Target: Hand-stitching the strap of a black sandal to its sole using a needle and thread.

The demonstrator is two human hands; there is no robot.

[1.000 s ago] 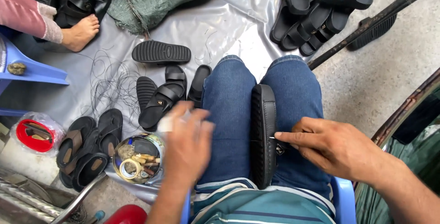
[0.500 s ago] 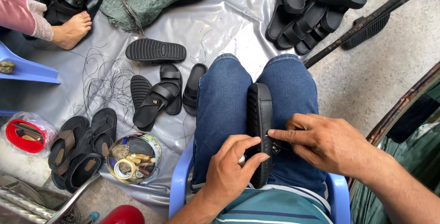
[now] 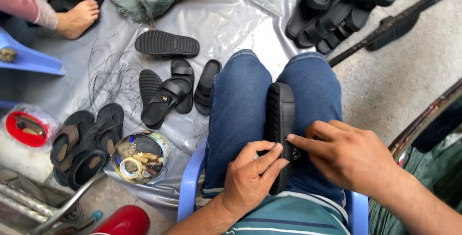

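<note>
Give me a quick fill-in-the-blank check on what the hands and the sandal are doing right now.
1. The black sandal stands on edge between the person's ____.
2. The left hand grips the sandal's ____ end.
3. The right hand pinches at a small metal ____ on the sandal.
4. The round tin of spools sits on the ____ plastic sheet.

Missing words: thighs; near; buckle; grey

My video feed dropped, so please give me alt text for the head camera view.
A black sandal stands on edge between a seated person's jeans-clad knees, the left hand gripping its near end and the right hand pinching its side. More black sandals lie on a grey sheet.
</note>
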